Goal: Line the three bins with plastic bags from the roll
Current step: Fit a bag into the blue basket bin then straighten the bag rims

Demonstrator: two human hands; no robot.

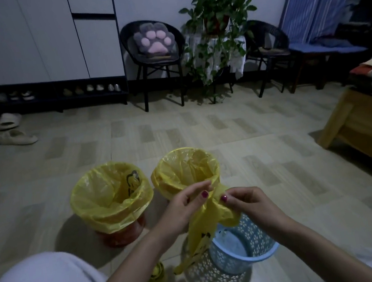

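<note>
Three bins stand on the floor. The red bin (121, 235) at the left wears a yellow bag (107, 198) over its rim. A second bin behind my hands is wrapped in another yellow bag (183, 167). The blue perforated bin (246, 248) in front has no liner. My left hand (184, 208) and my right hand (249, 201) both pinch the top of a loose yellow bag (206, 230) that hangs down over the blue bin's left rim. The yellow bag roll (156, 272) lies on the floor under my left forearm.
My knee in pale trousers fills the bottom left. A wooden bed frame (365, 126) stands at the right. Chairs (155, 59) and a potted plant (216, 18) line the far wall. Slippers (14, 137) lie at the far left.
</note>
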